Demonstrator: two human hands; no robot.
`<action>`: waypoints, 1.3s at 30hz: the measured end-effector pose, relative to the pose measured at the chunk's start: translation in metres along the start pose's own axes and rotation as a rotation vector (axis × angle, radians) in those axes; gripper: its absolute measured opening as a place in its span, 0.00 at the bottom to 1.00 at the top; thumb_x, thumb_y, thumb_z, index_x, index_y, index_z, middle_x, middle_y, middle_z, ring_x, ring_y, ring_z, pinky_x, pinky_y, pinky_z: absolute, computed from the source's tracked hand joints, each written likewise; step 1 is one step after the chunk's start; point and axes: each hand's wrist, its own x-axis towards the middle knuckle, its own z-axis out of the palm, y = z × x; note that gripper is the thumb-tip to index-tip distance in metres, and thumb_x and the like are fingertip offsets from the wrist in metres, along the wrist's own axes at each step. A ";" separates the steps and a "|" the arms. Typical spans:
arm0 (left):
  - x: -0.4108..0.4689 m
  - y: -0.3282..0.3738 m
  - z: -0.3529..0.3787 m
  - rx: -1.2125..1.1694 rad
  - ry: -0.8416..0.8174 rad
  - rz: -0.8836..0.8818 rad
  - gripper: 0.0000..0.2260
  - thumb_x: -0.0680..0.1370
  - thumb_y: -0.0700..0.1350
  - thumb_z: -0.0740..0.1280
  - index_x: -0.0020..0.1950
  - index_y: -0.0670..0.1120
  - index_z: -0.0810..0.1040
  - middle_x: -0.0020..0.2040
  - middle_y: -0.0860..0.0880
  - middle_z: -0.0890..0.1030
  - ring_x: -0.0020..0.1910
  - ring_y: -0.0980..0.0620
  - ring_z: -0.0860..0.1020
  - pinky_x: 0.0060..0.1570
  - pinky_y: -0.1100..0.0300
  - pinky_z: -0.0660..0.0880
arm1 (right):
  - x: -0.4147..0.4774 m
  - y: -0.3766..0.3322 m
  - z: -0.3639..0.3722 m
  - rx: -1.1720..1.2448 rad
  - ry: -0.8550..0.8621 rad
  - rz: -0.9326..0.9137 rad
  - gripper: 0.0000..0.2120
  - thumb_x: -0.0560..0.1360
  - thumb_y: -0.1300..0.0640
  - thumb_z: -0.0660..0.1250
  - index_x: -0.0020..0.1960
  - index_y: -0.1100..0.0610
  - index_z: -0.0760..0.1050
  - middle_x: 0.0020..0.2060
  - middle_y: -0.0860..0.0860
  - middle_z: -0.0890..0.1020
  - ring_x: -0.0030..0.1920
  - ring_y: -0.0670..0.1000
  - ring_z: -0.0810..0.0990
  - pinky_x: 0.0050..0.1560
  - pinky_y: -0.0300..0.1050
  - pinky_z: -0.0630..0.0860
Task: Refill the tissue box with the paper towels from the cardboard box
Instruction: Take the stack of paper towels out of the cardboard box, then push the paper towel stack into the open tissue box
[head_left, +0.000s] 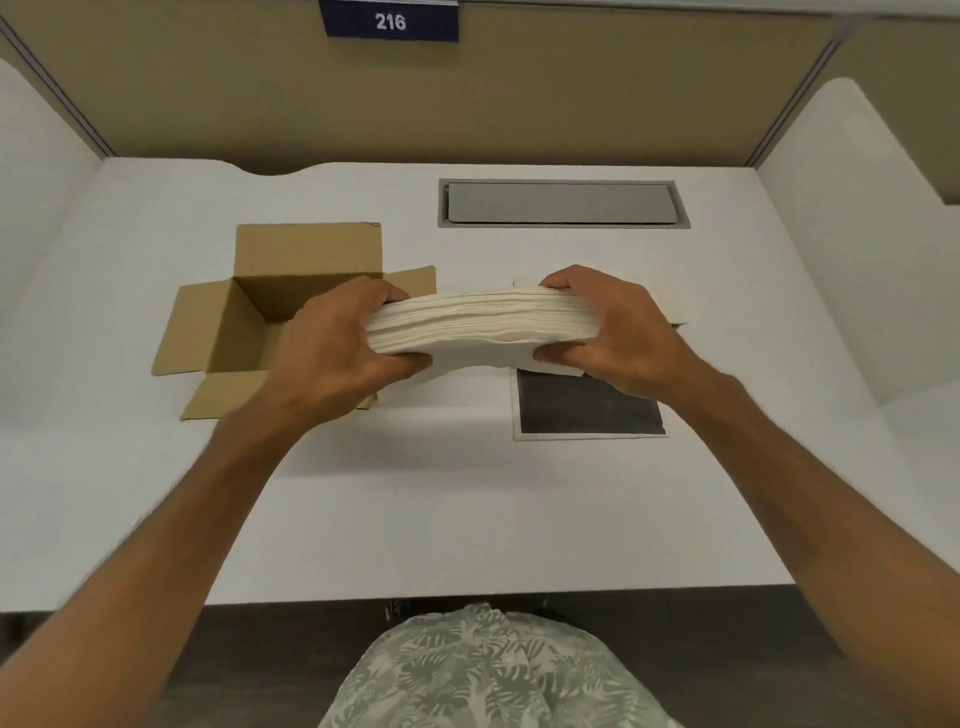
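A thick stack of white paper towels (483, 325) hangs in the air above the desk, bowed slightly upward in the middle. My left hand (332, 343) grips its left end and my right hand (608, 332) grips its right end. To the left stands the open cardboard box (234, 332), flaps spread, its visible inside bare. Under the stack's right half lies the tissue box (587, 405), a pale frame with a dark rectangular inside; its far part is hidden by the stack and my right hand.
The white desk (415, 493) has a grey cable-tray lid (563, 203) set into it at the back. Beige partition walls close the back and sides, with a "216" sign (389, 21) above. The desk's front edge is near my body.
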 end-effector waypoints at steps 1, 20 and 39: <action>-0.001 0.002 0.002 -0.008 0.005 0.006 0.19 0.68 0.51 0.79 0.56 0.49 0.79 0.50 0.53 0.82 0.46 0.52 0.79 0.41 0.55 0.76 | -0.004 0.002 0.000 0.003 0.007 0.005 0.29 0.69 0.51 0.79 0.67 0.53 0.72 0.61 0.48 0.78 0.56 0.45 0.74 0.56 0.34 0.72; -0.050 0.049 0.196 0.202 -0.244 0.039 0.25 0.72 0.54 0.76 0.65 0.47 0.75 0.58 0.48 0.80 0.51 0.50 0.78 0.45 0.63 0.68 | -0.151 0.139 0.028 -0.072 -0.181 0.144 0.28 0.71 0.54 0.78 0.67 0.53 0.69 0.61 0.52 0.78 0.54 0.49 0.75 0.47 0.31 0.68; -0.060 0.035 0.226 0.219 -0.288 0.052 0.28 0.72 0.51 0.77 0.68 0.44 0.73 0.63 0.43 0.79 0.56 0.44 0.78 0.58 0.53 0.74 | -0.170 0.161 0.054 -0.101 -0.150 0.208 0.31 0.70 0.55 0.78 0.69 0.56 0.68 0.65 0.56 0.77 0.59 0.55 0.77 0.51 0.39 0.70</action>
